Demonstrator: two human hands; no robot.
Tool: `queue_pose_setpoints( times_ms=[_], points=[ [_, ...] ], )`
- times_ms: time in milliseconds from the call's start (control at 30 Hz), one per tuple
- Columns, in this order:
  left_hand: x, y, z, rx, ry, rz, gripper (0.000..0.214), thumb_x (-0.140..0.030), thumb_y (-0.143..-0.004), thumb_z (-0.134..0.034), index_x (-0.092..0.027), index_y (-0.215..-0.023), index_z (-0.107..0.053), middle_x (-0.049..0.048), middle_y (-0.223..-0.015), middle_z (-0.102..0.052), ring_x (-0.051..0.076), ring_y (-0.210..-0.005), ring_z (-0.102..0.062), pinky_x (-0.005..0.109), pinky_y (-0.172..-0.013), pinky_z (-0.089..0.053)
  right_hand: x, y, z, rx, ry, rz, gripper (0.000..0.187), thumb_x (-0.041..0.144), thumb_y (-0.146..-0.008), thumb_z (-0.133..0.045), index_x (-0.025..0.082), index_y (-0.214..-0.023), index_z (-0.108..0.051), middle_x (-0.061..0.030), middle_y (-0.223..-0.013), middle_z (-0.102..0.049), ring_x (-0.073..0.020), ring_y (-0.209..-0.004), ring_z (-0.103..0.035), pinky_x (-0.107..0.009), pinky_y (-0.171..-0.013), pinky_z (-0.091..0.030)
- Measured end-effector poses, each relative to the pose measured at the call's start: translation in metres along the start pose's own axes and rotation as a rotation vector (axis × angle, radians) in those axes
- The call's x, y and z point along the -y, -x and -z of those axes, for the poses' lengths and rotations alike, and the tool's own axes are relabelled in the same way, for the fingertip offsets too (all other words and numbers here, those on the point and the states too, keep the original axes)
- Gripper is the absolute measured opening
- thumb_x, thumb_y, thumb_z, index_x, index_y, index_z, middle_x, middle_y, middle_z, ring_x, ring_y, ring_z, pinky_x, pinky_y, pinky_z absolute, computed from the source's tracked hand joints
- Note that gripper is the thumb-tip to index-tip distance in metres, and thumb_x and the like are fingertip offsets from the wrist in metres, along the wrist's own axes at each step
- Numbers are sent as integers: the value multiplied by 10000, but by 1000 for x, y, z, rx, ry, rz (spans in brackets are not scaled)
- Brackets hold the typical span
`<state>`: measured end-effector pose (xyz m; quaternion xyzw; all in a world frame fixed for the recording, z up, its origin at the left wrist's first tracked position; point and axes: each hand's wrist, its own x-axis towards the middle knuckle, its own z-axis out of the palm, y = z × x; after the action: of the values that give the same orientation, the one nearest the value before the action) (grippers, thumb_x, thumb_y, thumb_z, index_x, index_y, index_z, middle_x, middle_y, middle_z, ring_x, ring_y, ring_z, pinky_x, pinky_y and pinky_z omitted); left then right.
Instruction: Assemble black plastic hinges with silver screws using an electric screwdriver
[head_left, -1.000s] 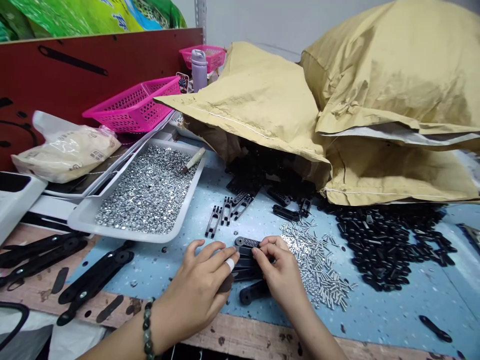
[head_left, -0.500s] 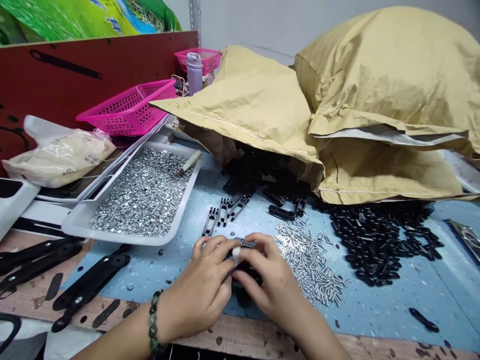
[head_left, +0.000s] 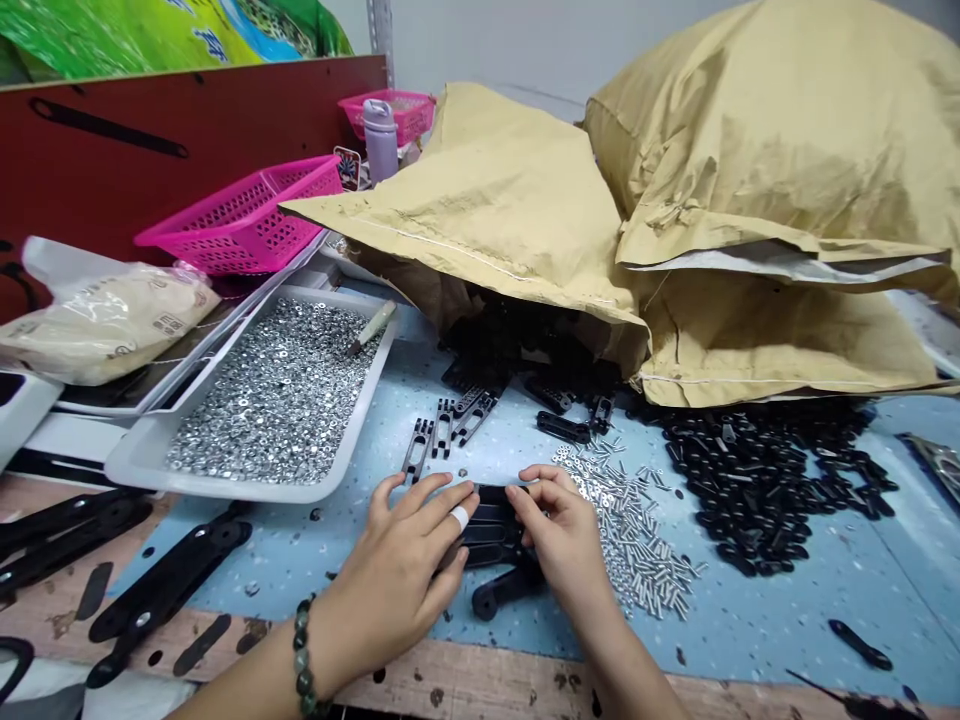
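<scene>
Below the middle of the view lies a black slotted part (head_left: 491,535), with a rounded black arm (head_left: 496,597) sticking out at its lower side. My left hand (head_left: 409,555), with a white ring and a beaded bracelet, grips its left end between thumb and forefinger; the other fingers are spread. At the upper right end of the part, my right hand (head_left: 564,525) has thumb and finger pinched together; whatever they hold is hidden. Just right of this hand is a pile of small silver pins (head_left: 645,560). Several slotted black links (head_left: 444,428) lie beyond my hands.
A white tray (head_left: 341,480) of small metal nuts holds a brush at left. Assembled black arms (head_left: 176,575) lie nearby. Paper sacks (head_left: 517,190) stand behind, one spilling black parts. Small black pieces (head_left: 742,490) are heaped at right. Pink baskets (head_left: 247,225) sit at back left.
My hands have moved apart, and more of the black part shows between them. The left fingers have spread out. The view has shifted slightly.
</scene>
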<state>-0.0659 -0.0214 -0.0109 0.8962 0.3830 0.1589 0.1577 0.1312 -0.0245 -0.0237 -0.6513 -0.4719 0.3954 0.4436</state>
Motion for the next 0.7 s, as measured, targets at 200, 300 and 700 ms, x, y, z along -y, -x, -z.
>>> queue_pose_setpoints(
  times_ms=[200,300,700],
  points=[
    [0,2,0,-8,-21,-22,458,-170,-898,-442,-220,-1353,-431,59,-1347,-502,294,-1231,-390,512,-1007,-197,0,0,-3,-25,52,22,375,411,-784,-611,175,-501,-542,-79,-906,-525,-157,-650,-538,-262,-467,-438],
    [-1,1,1,-9,-18,-21,445,-162,-903,-441,-219,-1345,-439,58,-1342,-506,287,-1224,-400,507,-1005,-195,0,1,-2,-4,65,31,371,410,-792,-601,179,-511,-525,-72,-901,-519,-149,-626,-530,-265,-472,-438],
    [-11,-10,-4,-49,11,35,413,-169,-893,-462,-225,-1301,-490,63,-1234,-551,282,-1164,-464,553,-1035,-240,8,-7,7,-19,874,363,269,354,-865,-563,206,-660,-470,-37,-789,-517,-157,-577,-541,-275,-509,-452]
  ],
)
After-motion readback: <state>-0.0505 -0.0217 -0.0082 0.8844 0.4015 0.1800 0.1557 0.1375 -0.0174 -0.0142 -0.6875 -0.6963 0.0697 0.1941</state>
